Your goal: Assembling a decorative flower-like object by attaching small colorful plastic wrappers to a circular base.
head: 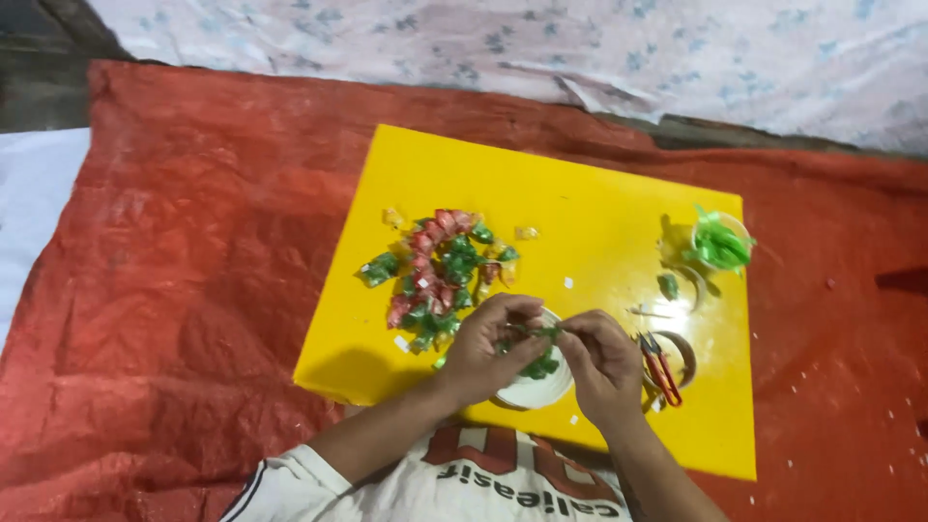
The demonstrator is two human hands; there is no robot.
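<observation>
Nearest the camera, at bottom edge: white shirt point(454, 483) with dark red lettering, two bare forearms reaching forward from it.

Just beyond, over near edge of yellow board point(580, 203): left hand point(488, 348) and right hand point(599, 360) close together, fingertips almost meeting. Both pinched narrow on one small green wrapper point(539, 332), stretched between thumb and fingers of each hand. Directly beneath hands: white bowl point(534, 390), partly hidden, holding a few green pieces; whether wrapper touches bowl cannot be told.

Right of right hand, on board: red-handled scissors point(660, 367), lying across round tan ring point(680, 356), points toward the person. Small white scraps scattered near board's near edge.

Farther out, left of centre on board: loose pile of wrapped sweets point(440, 273), red and green mixed, a few yellowish ones at far rim of pile. One green sweet lying slightly apart at pile's left side.

Farther right, near board's right edge: small white cup point(720, 242) stuffed with green wrappers sticking up. Just before it, single green scrap and curved clear strip, too small to make out further.

Under board, spreading to every side: crinkled red tarpaulin point(193, 242). At far top: pale cloth point(580, 48) with faint blue-grey floral print. At far left: strip of plain white sheet point(29, 203).
</observation>
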